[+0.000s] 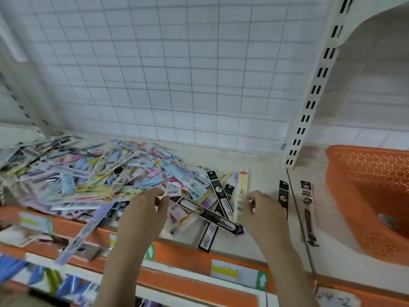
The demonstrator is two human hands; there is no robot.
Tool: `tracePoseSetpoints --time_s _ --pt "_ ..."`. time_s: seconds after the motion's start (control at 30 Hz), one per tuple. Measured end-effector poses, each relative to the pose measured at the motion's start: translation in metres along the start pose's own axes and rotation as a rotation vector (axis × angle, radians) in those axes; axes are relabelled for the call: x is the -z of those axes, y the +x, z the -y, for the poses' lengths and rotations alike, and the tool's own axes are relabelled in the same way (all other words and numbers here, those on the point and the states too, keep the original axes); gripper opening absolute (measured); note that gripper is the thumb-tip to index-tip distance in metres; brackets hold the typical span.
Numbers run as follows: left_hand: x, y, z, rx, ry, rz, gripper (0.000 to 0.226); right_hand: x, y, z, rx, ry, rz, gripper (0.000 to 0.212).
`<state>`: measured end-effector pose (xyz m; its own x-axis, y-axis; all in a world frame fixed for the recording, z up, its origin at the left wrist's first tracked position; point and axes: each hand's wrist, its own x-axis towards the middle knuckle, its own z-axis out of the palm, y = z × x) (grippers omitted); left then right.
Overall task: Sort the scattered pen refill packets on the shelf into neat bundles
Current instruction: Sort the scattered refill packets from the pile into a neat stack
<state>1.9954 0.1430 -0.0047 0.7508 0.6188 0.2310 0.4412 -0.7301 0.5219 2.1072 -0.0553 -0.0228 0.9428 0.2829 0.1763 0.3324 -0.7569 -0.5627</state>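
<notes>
Now two hands hover over one shelf [261, 244], the left hand [141, 214] pinching a packet [170, 192] at the near right edge of one big pile [99, 176], the right hand [264, 212] loosely curled and holding nothing, beside one orange basket [363, 173] at far right.

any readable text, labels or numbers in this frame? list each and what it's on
"5": seemingly on a black packet in the pile, blurred, uncertain.
Handwritten tag on the shelf edge: digits and a dash, too blurred to be sure.
White up-arrows, not text, on green stickers on the shelf rail.
Red brand tabs on packets such as the cream packet: too small to read.
Price labels: blurred, unreadable.
</notes>
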Motion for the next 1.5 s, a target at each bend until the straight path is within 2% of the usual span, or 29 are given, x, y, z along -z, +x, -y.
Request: tracePoseSetpoints --time_s 0.17,0.3,0.4,0.5,0.6,0.8,1.03,1.2,1.27,1.4,1.5 --pt "0.011 0.024 0.023 -0.037 -0.008 0.043 0.027 -0.009 0.023 0.023 -0.163 -0.052 -0.07 0.036" --pt "0.011 0.041 0.034 -0.099 -0.034 0.083 0.028 -0.019 0.035 0.025 -0.314 -0.134 -0.006 0.049" --pt "0.007 0.054 0.039 -0.15 -0.083 0.122 0.029 -0.025 0.037 0.027 -0.379 -0.154 0.035 0.044" --pt "0.009 0.063 0.042 -0.18 -0.111 0.18 0.029 -0.024 0.038 0.029 -0.413 -0.146 0.039 0.03" --pt "0.013 0.07 0.05 -0.196 -0.126 0.201 0.029 -0.018 0.036 0.035 -0.426 -0.074 -0.055 0.02" --pt "0.01 0.073 0.051 -0.223 -0.085 0.21 0.026 0.001 0.023 0.042 -0.359 -0.114 -0.228 0.023" --pt "-0.018 0.058 0.0 -0.311 -0.117 0.217 0.018 0.015 0.011 0.012 -0.372 -0.005 -0.204 0.023" --pt "-0.05 0.027 -0.057 -0.368 -0.06 0.233 0.018 0.02 0.006 -0.004 -0.294 0.009 -0.19 0.021" --pt "-0.06 0.02 -0.073 -0.368 -0.017 0.238 0.025 0.021 0.004 -0.007 -0.241 -0.013 -0.195 0.018" --pt "-0.073 0.015 -0.09 -0.256 0.19 0.279 0.058 0.02 0.003 -0.01 -0.166 -0.038 -0.157 0.017" --pt "-0.075 0.016 -0.096 -0.199 0.284 0.349 0.064 0.02 0.004 -0.01 -0.142 -0.019 -0.142 0.018"
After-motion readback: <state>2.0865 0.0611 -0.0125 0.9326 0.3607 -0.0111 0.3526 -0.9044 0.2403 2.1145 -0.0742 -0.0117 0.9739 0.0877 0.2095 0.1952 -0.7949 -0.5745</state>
